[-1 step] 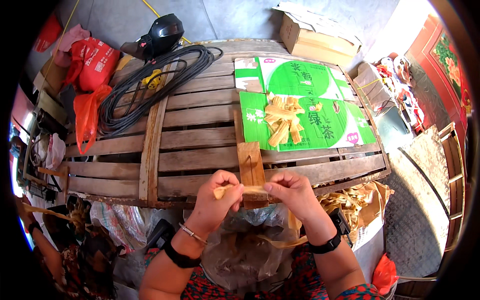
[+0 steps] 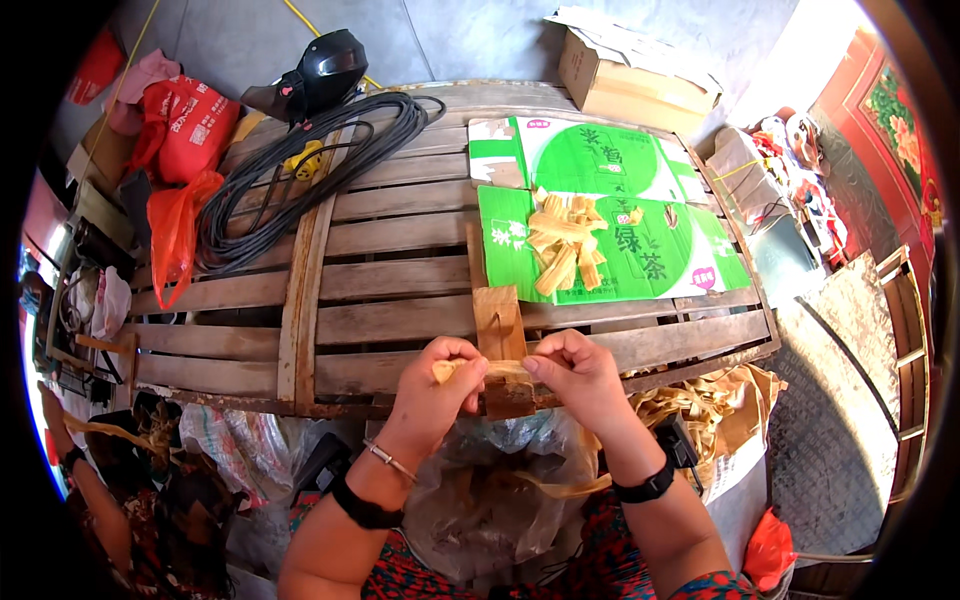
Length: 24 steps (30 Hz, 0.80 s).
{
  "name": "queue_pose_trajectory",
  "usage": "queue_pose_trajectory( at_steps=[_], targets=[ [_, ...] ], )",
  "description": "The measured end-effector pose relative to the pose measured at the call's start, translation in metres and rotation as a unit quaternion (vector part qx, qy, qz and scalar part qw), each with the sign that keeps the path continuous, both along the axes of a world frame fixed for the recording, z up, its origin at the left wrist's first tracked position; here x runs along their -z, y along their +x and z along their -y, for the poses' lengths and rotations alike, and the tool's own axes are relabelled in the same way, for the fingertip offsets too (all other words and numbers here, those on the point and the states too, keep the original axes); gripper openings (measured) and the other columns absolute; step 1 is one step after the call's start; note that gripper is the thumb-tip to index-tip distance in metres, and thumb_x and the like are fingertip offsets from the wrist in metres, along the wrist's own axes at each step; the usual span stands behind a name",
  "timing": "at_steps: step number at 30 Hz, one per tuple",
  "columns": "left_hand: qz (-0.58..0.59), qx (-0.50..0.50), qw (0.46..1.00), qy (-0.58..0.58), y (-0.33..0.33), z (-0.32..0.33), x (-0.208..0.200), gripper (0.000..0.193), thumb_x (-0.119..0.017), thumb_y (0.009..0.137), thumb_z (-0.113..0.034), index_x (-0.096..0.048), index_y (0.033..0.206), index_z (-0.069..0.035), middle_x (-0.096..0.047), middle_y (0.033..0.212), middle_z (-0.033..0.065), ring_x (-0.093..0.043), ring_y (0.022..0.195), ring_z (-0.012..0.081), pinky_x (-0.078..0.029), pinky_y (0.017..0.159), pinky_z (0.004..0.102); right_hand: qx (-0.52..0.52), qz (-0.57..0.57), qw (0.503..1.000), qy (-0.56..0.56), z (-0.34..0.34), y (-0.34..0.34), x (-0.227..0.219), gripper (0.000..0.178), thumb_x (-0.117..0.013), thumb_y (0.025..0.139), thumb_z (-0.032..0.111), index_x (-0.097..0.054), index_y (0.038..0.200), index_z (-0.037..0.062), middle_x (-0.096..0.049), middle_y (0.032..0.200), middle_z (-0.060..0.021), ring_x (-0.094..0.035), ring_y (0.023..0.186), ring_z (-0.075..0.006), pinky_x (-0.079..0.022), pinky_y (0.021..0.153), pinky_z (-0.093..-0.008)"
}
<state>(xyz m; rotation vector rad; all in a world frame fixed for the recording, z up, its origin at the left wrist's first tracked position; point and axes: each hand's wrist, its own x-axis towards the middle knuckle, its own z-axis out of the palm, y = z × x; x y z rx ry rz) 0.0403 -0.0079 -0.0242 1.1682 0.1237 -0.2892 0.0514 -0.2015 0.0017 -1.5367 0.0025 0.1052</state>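
Observation:
A pale yellow, dry, flat strip [image 2: 507, 367] is stretched between my two hands at the near edge of a slatted wooden table [image 2: 400, 238]. My left hand [image 2: 440, 385] is closed round its folded left end, thumb on top. Thumb and forefinger of my right hand [image 2: 575, 372] pinch the other end. The strip passes across the front of an upright-grained wooden block [image 2: 498, 318], which has a thin dark pin or slot in its face. Beyond it, a small pile of similar folded strips [image 2: 566, 240] lies on flattened green cardboard [image 2: 690, 245].
A coiled black cable [image 2: 225, 225] and a black helmet-like visor [image 2: 335, 62] lie at the far left, beside red bags [image 2: 195, 130]. A cardboard box [image 2: 640, 82] stands at the back. More strips [image 2: 700, 410] fill a bag below right. Another person's arm [image 2: 95, 500] holds a strip at left.
Both hands have shifted slightly upward, bringing the strip up against the wooden block. The other person's arm at the left has moved a little. The pile on the cardboard stays put.

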Motion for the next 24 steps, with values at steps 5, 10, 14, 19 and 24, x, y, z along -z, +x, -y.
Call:
queue_pose_trajectory(
  at_steps=[5,10,14,19,24],
  targets=[
    [0.081,-0.031,0.956,0.281,0.019,0.009,0.031,0.014,-0.065,0.090,-0.012,-0.058,0.094,0.000,-0.059,0.074,0.0020,-0.052,0.062,0.0116,-0.044,0.056,0.0275,0.051,0.129,0.904,-0.405,-0.001,0.015,0.028,0.020,-0.076,0.082,0.016,-0.059,0.086,0.0058,-0.062,0.066,-0.0044,-0.059,0.057,-0.0157,-0.047,0.055,-0.0286],
    [0.226,-0.131,0.912,0.316,0.000,0.007,0.015,0.015,-0.060,0.092,-0.012,-0.061,0.089,0.003,-0.063,0.079,0.0131,-0.058,0.067,0.0244,-0.048,0.066,0.0308,0.036,0.232,0.897,-0.376,-0.007,-0.006,0.007,0.012,-0.066,0.084,0.007,-0.055,0.089,0.0062,-0.065,0.073,-0.0083,-0.064,0.059,-0.0262,-0.050,0.055,-0.0343],
    [0.161,0.010,0.965,0.208,-0.031,0.018,-0.007,0.020,-0.057,0.094,-0.018,-0.065,0.089,0.000,-0.066,0.085,0.0135,-0.064,0.077,0.0226,-0.050,0.070,0.0319,-0.083,0.373,0.868,-0.316,-0.020,-0.028,-0.015,0.015,-0.062,0.080,0.001,-0.058,0.093,0.0063,-0.064,0.074,-0.0073,-0.061,0.055,-0.0262,-0.049,0.051,-0.0355],
    [0.074,0.413,0.887,0.192,-0.047,0.016,-0.037,0.032,-0.062,0.092,-0.031,-0.067,0.100,0.000,-0.064,0.076,0.0062,-0.057,0.072,0.0128,-0.048,0.066,0.0303,-0.183,0.390,0.881,-0.192,-0.008,-0.032,-0.038,0.013,-0.063,0.077,0.002,-0.063,0.089,0.0070,-0.063,0.067,-0.0080,-0.061,0.054,-0.0238,-0.048,0.050,-0.0325],
    [0.101,0.338,0.933,-0.065,-0.044,-0.009,-0.066,0.038,-0.064,0.092,-0.036,-0.067,0.118,-0.008,-0.061,0.080,-0.0086,-0.050,0.070,0.0047,-0.043,0.061,0.0233,-0.126,0.117,0.961,-0.216,-0.001,-0.032,-0.040,0.012,-0.061,0.090,0.011,-0.068,0.086,0.0012,-0.062,0.067,-0.0058,-0.057,0.055,-0.0134,-0.045,0.052,-0.0266]
  ],
)
